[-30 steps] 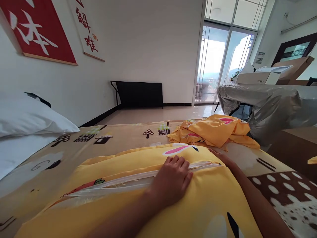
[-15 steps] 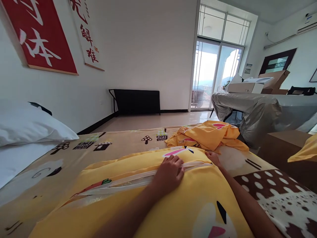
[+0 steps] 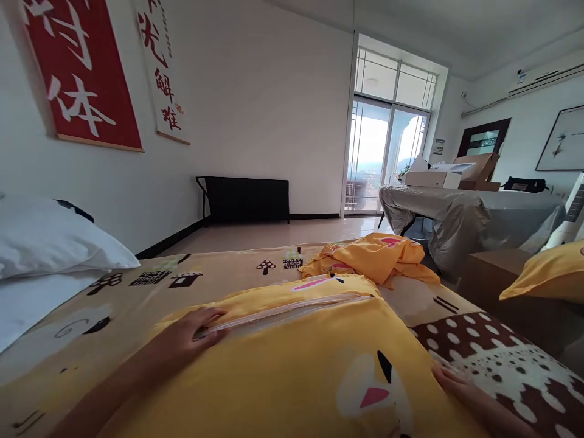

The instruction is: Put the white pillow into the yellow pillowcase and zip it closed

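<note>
A plump yellow pillow (image 3: 296,365) with a cartoon print lies on the bed in front of me. A white zipper (image 3: 292,307) runs across its top. My left hand (image 3: 191,331) is at the zipper's left end with its fingers curled around it. My right hand (image 3: 456,382) rests with fingers stretched out against the pillow's lower right edge, on the dotted sheet. Only its fingers and part of the forearm show.
A crumpled yellow cover (image 3: 374,258) lies beyond the pillow. White pillows (image 3: 50,243) are stacked at the left. Another yellow pillow (image 3: 542,274) sits at the right above a brown box (image 3: 488,267). A plastic-covered table (image 3: 465,213) carries cardboard boxes (image 3: 438,176).
My left hand slid leftward along the zipper from its middle to its left end. My right hand came back from the pillow's far corner to its near right edge. The view tilted up.
</note>
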Demonstrator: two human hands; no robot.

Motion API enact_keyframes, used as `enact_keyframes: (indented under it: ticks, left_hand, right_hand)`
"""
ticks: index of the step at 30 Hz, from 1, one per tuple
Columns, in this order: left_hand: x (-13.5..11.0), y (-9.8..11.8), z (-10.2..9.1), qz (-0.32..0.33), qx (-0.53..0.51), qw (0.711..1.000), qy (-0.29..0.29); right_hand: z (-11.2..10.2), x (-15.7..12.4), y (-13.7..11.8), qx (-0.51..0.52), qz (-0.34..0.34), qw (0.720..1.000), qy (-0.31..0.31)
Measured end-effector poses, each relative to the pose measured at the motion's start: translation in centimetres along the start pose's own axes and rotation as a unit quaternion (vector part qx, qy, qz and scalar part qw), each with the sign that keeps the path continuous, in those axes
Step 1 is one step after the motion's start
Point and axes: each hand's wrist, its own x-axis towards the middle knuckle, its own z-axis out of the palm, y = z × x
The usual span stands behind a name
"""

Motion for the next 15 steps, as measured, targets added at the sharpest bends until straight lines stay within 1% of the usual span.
enact_keyframes:
  ticks: [1, 2, 3, 5, 6, 7, 8, 10, 11, 12, 13, 15]
  left_hand:
    - [-0.8, -1.4, 0.0, -0.025, 0.0, 0.999, 0.021]
    - [-1.4, -2.4, 0.2, -0.031, 0.001, 0.999, 0.03]
    - [-2.0, -2.8, 0.3, -0.023, 0.003, 0.999, 0.033]
    - [-2.6, -2.5, 0.4, 0.009, 0.006, 0.999, 0.037]
    - [-2.8, -1.9, 0.2, 0.013, 0.005, 0.999, 0.051]
    - [-2.9, -1.3, -0.1, 0.001, 0.003, 0.997, 0.075]
    - [-3.0, -0.6, -0.6, -0.028, 0.003, 0.994, 0.107]
    - [-3.1, 0.7, -2.1, -0.095, 0.018, 0.98, 0.172]
    - [-3.3, 1.2, -3.0, -0.12, 0.032, 0.972, 0.201]
    - [-3.5, 1.7, -3.9, -0.133, 0.048, 0.964, 0.224]
    - [-3.8, 2.1, -4.7, -0.131, 0.06, 0.96, 0.24]
    - [-4.7, 2.6, -5.6, -0.111, 0.074, 0.958, 0.253]
  right_hand:
    - [0.8, -0.2, 0.0, 0.028, 0.007, 0.999, -0.015]
    - [1.8, -0.2, -0.3, 0.059, 0.005, 0.998, -0.028]
    - [2.8, -0.2, -0.8, 0.083, -0.006, 0.996, -0.03]
    - [4.3, -0.1, -2.6, 0.1, -0.048, 0.994, 0.001]
    - [4.5, -0.2, -3.6, 0.104, -0.063, 0.992, 0.014]
    - [4.3, -0.3, -4.6, 0.107, -0.073, 0.991, 0.021]
    - [3.8, -0.6, -5.5, 0.112, -0.078, 0.99, 0.025]
    - [1.9, -1.6, -6.7, 0.124, -0.074, 0.989, 0.024]
    - [0.9, -2.1, -6.9, 0.131, -0.071, 0.989, 0.023]
    - [0.0, -2.6, -6.7, 0.132, -0.072, 0.988, 0.023]
    - [-0.8, -3.0, -6.3, 0.123, -0.077, 0.989, 0.024]
    - [-1.7, -3.5, -4.8, 0.058, -0.094, 0.994, 0.016]
